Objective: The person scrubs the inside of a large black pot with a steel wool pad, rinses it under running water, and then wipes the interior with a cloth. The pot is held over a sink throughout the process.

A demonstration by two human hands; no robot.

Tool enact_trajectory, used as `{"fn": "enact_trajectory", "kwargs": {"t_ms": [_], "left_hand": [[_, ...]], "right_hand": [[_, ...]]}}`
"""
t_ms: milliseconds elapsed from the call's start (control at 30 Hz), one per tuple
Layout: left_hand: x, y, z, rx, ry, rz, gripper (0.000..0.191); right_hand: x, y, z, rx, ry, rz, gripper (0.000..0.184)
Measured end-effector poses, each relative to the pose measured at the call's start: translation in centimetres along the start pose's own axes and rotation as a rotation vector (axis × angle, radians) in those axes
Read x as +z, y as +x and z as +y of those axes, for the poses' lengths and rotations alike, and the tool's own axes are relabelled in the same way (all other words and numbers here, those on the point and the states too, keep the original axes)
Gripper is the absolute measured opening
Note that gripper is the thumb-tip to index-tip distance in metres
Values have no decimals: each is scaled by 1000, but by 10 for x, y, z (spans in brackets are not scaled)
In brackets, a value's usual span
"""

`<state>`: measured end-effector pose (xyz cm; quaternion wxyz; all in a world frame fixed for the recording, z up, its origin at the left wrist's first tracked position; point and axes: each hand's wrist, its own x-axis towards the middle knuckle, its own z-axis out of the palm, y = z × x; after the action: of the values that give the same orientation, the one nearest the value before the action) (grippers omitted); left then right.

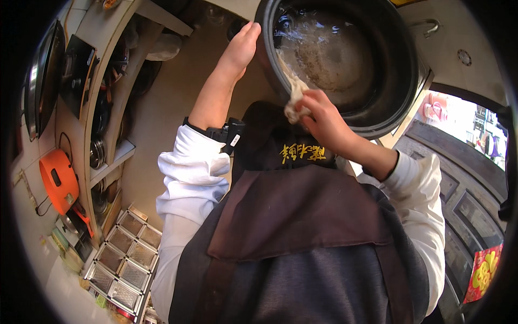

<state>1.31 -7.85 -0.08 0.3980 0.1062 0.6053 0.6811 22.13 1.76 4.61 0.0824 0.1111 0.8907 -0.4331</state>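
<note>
A large round black basin (398, 81) stands before me at the top, with clear water and brownish sediment or stains over its bottom. My left hand (243, 46) is against the outside of its left rim; the fingers are partly turned away from view. In my right hand (323, 115) is a wet, cream-coloured cloth (297, 91), bunched between the fingers at the near-left rim. The cloth's upper end trails over the rim into the basin.
A metal tap (431, 28) is at the upper right. On the left are shelves (115, 162) with pans and metal bowls, and an orange appliance (60, 182). A rack of framed panels (125, 259) stands lower left. Grey panelled furniture (445, 182) lies to the right.
</note>
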Motion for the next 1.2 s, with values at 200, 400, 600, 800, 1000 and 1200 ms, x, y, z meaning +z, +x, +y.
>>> {"fn": "enact_trajectory", "kwargs": {"t_ms": [200,400,600,800,1000,1200], "left_hand": [[21,-20,-36,-68,179,198,58],[31,-25,-41,106,-144,188,59],[31,-35,-29,-168,-521,101,84],[27,-34,-35,-173,-394,167,83],[22,-28,-50,-240,-376,44,62],[48,-32,-51,-230,-359,-51,20]], "right_hand": [[19,46,-5,-248,61,344,23],[-3,0,23,-311,20,84,15],[8,65,26,-451,-79,243,11],[0,159,22,-331,-342,391,11],[-45,222,44,-219,181,572,8],[-78,215,64,-19,-102,630,16]]}}
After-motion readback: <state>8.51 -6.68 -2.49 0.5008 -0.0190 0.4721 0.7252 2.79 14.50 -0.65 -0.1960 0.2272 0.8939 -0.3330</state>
